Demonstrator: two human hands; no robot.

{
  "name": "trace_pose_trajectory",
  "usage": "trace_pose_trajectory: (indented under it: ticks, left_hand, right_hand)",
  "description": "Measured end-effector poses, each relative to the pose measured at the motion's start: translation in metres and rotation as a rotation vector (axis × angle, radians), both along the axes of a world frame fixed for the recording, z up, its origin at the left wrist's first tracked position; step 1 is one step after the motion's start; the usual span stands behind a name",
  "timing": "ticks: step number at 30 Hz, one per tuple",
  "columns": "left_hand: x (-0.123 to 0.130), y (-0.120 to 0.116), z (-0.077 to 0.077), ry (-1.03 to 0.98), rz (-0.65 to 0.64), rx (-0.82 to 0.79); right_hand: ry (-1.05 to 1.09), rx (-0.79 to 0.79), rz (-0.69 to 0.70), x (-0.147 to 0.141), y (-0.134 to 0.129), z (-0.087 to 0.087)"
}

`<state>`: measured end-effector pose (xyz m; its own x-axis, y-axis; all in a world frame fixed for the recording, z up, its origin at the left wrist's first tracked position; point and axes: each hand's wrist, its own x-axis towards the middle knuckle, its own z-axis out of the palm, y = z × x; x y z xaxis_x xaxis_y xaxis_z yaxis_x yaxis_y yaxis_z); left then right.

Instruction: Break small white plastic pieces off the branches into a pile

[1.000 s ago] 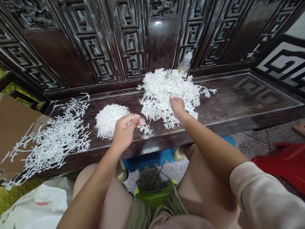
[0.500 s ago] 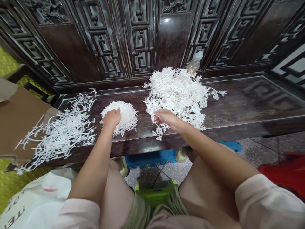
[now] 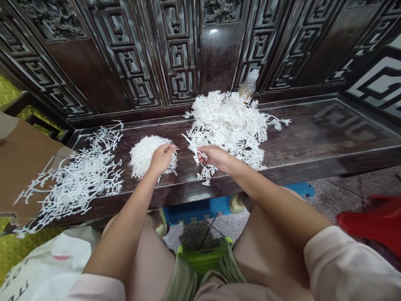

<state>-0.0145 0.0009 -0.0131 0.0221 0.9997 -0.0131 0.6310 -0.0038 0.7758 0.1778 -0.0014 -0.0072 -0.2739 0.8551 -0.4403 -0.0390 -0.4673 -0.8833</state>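
My right hand is closed on a white branched plastic sprig, whose thin stem sticks out to the upper left. It is at the front left edge of a large heap of similar white sprigs. Over the right side of a smaller round pile of short white pieces is my left hand. Its thumb and fingers are pinched together toward the right, and whatever they may hold is too small to make out. Farther left lies a tangle of bare white branching stems.
All the piles lie on a dark wooden bench with a carved back. A capped clear bottle stands behind the large heap. Cardboard and a white printed bag are at left, a red stool at right.
My left hand has moved right across the small pile, toward my right hand. The sprig in my right hand now points up to the left. The whole view has shifted slightly.
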Motion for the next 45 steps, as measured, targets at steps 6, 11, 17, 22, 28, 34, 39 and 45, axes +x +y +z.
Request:
trace_pose_trajectory:
  ticks: [6, 11, 17, 22, 28, 34, 39, 45]
  left_hand:
    - [0.055, -0.028, -0.010, -0.309, -0.185, -0.113]
    - [0.056, -0.034, -0.011, -0.299, -0.165, -0.101]
    - [0.057, -0.041, 0.000, -0.279, -0.216, -0.069]
    - [0.063, -0.042, 0.003, -0.256, -0.178, 0.063]
    - [0.068, -0.041, -0.008, -0.216, -0.169, 0.184]
    - [0.068, -0.041, -0.012, -0.212, -0.135, 0.239]
    - [0.071, -0.044, -0.007, -0.239, -0.115, 0.254]
    - [0.063, -0.032, -0.012, -0.268, -0.142, 0.136]
  right_hand:
    - [-0.015, 0.054, 0.021, -0.004, -0.004, 0.002]
    - [-0.056, 0.111, 0.148, -0.002, -0.006, 0.006]
    - [-0.235, 0.263, 0.167, 0.004, -0.003, 0.005]
    - [-0.404, 0.498, -0.008, -0.002, -0.003, 0.002]
    - [-0.685, 0.716, -0.095, -0.011, -0.003, -0.003]
    - [-0.806, 0.818, -0.100, -0.016, -0.007, 0.001]
    - [-0.843, 0.831, -0.124, -0.016, -0.005, 0.002]
    - [-0.659, 0.611, 0.030, -0.003, 0.009, -0.012]
